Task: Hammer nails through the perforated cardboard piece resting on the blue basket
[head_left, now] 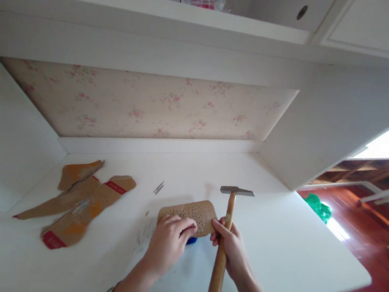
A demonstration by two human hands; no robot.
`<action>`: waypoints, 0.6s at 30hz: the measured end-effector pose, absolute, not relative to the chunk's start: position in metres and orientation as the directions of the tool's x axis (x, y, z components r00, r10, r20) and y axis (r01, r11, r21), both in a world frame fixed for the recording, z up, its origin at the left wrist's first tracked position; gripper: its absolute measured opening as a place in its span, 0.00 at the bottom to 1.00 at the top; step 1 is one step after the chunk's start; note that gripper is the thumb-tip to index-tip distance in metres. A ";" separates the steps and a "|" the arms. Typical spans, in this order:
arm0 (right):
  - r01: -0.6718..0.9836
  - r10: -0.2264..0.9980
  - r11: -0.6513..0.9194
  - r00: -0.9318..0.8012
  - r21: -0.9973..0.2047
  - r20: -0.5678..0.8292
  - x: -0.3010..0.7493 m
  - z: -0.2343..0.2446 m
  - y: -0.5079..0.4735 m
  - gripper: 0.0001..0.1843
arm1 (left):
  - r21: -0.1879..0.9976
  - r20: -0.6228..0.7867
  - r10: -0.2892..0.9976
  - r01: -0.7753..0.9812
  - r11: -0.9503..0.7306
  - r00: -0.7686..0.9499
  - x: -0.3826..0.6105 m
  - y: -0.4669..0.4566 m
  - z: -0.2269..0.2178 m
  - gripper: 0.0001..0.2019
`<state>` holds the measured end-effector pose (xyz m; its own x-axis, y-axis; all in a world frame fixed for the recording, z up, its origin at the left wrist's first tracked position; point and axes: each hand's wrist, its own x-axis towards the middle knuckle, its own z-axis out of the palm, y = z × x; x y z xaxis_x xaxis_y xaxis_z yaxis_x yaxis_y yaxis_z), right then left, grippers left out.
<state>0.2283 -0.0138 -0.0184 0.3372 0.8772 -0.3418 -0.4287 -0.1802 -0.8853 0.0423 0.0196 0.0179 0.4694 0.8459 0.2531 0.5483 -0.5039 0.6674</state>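
Observation:
A tan cardboard piece [205,213] with rounded corners and many small holes is in front of me, above the white tabletop. My left hand [173,235] lies over its front left part with fingers curled and thumb pressed in; whatever they pinch is hidden. My right hand [232,242] grips a hammer [218,271] by its wooden handle, the metal head pointing away from me. The thumb and fingers of that hand also touch the cardboard's right edge. Under the cardboard, part of a blue object [191,240] shows; its kind cannot be made out.
Torn cardboard scraps [85,209] lie on the left of the white tabletop [274,244]. A few thin grey pieces [159,188] lie behind the perforated cardboard. White shelving [165,14] overhangs the back. A green bag [317,207] is on the floor at right.

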 end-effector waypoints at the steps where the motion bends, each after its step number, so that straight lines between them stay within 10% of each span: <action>1: -0.429 0.878 -0.179 0.335 -0.885 -0.340 0.228 -0.018 -0.014 0.20 | 0.687 0.244 0.850 0.535 -0.492 0.467 0.042 0.020 0.019 0.05; 18: -0.412 0.894 -0.182 0.308 -0.893 -0.324 0.209 -0.016 -0.024 0.21 | 0.791 0.203 0.867 0.445 -0.419 0.455 0.028 0.013 0.027 0.07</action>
<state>0.2091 -0.0237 -0.0163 0.3080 0.8944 -0.3243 -0.4119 -0.1819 -0.8929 0.0279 0.0127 0.0265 0.4551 0.8671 0.2027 0.4452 -0.4187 0.7915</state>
